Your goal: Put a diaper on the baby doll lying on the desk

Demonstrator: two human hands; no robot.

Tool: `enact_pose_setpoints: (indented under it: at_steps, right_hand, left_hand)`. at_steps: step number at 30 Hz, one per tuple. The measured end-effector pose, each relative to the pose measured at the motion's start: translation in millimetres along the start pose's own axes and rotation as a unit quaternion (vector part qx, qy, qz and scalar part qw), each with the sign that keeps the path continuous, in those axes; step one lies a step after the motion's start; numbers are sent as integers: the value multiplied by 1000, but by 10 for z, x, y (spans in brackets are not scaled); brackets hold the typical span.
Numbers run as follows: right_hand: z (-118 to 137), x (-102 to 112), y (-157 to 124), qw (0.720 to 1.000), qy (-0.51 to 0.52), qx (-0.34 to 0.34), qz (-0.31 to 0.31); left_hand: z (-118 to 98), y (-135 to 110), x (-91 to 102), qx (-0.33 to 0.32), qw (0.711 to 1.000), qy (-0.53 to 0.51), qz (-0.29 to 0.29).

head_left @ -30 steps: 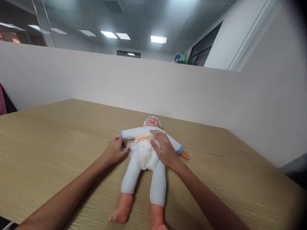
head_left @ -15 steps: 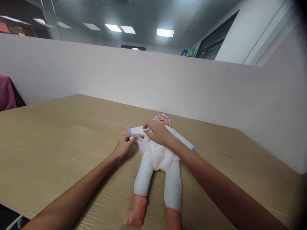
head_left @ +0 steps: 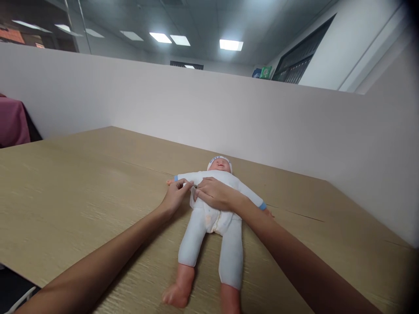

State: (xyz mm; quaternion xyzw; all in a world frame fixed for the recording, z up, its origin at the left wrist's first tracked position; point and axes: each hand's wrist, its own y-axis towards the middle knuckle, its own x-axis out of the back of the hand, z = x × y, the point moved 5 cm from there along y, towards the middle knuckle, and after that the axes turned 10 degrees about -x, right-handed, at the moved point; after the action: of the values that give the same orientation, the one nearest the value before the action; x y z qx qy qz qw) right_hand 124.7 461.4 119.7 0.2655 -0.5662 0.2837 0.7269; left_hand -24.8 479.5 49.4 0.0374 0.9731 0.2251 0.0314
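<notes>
Your right hand (head_left: 212,197) had slid from the doll's (head_left: 216,221) chest to its belly, fingers spread flat, hiding the waist. Your left hand (head_left: 176,195) pinched the doll's left flank. The doll lay mid-table (head_left: 81,183), with the partition (head_left: 229,113) just beyond.

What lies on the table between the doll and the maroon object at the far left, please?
Nothing but bare wooden table separates the doll from the maroon object; the head view shows this stretch plainly.

We are counting one doll (head_left: 231,244), one diaper (head_left: 214,220), one table (head_left: 81,187), one partition (head_left: 163,109), and two hands: left hand (head_left: 176,197), right hand (head_left: 212,197).
</notes>
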Motion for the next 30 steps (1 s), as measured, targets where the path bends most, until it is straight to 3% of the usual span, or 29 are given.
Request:
enact_pose_setpoints:
  at_steps: [2, 4, 6, 8, 14, 21, 27, 30]
  right_hand:
    - [5, 50, -36, 999, 14, -19, -43]
    - [-26, 149, -121, 989, 50, -46, -132]
    - [-111, 250, -245, 962, 93, -90, -240]
    - [-226, 272, -347, 936, 145, -142, -288]
    - [-352, 139, -391, 928, 229, -185, -230]
    - [-376, 80, -363, 928, 226, -205, -216]
    - [-488, 25, -391, 924, 250, -210, -200]
    - [-529, 22, -399, 920, 255, -216, -205]
  left_hand:
    - [-47, 43, -65, -6, 1000, -8, 7]
    - [-72, 87, -136, -7, 1000, -13, 9]
    - [-73, 126, -225, -6, 1000, -15, 9]
    - [-55, 149, -334, -11, 1000, -18, 14]
    - [-9, 59, -593, -57, 997, -24, 50]
    - [-101, -67, -504, -126, 988, -22, 85]
    - [203, -73, -344, -53, 997, 33, 38]
    - [338, -56, -325, -30, 998, 37, 45]
